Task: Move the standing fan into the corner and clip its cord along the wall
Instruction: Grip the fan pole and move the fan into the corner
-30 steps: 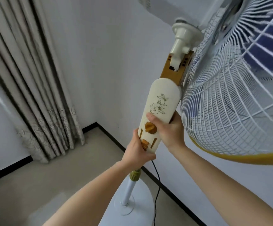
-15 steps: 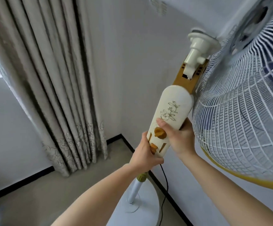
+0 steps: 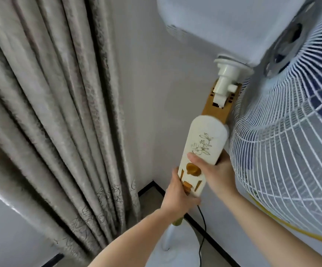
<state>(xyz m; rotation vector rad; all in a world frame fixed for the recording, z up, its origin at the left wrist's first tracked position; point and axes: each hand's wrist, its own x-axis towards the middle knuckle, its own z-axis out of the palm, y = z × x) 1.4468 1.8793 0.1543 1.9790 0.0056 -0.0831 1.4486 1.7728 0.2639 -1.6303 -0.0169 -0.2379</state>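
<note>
The standing fan has a cream control column [image 3: 204, 149] with a flower print and gold knobs, a white wire cage [image 3: 283, 160] over blue blades at the right, and a round white base [image 3: 177, 251] at the bottom. My left hand [image 3: 177, 197] grips the lower end of the column. My right hand [image 3: 216, 172] holds the column from behind, thumb across its front. A black cord [image 3: 202, 228] hangs from behind the column down along the white wall [image 3: 166, 93]. The fan stands close to the room corner [image 3: 152, 182].
Grey patterned curtains [image 3: 56, 122] hang at the left, reaching almost to the corner. A black skirting strip [image 3: 212, 239] runs along the foot of the walls. A little bare floor shows between curtain and fan base.
The fan and both hands have come nearer to the corner and curtain. The view has tilted up, so less floor shows. Both grips are unchanged.
</note>
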